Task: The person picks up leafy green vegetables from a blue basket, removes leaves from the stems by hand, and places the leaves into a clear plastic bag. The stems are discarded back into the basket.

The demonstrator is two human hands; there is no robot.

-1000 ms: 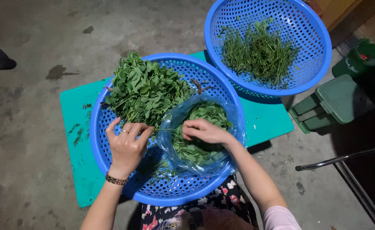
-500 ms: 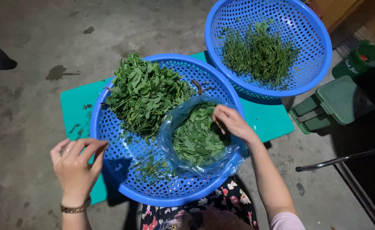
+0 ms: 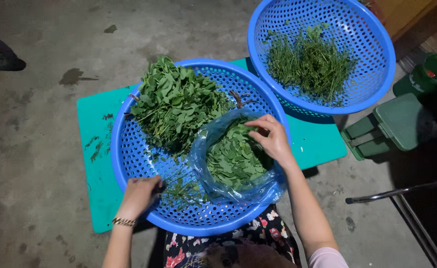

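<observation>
Fingers of right hand (image 3: 274, 137) curled, pinching the far rim of clear plastic bag (image 3: 235, 161) of picked leaves; left hand (image 3: 140, 194) cupped over loose sprigs (image 3: 183, 188) in near blue basket (image 3: 129, 154). Roughly half done, judging: leafy stems (image 3: 178, 106) still heaped, butts pointing left. Stripped stalks (image 3: 310, 62) in far basket (image 3: 377, 44).

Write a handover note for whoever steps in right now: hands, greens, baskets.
Left hand: down in the near blue basket, on loose sprigs.
Right hand: at the rim of the clear plastic bag of plucked leaves, fingers bent; grip unclear.
Done: bag partly filled; bare stems lie in the far blue basket.
Left: the leafy bunch pile remains unplucked.
</observation>
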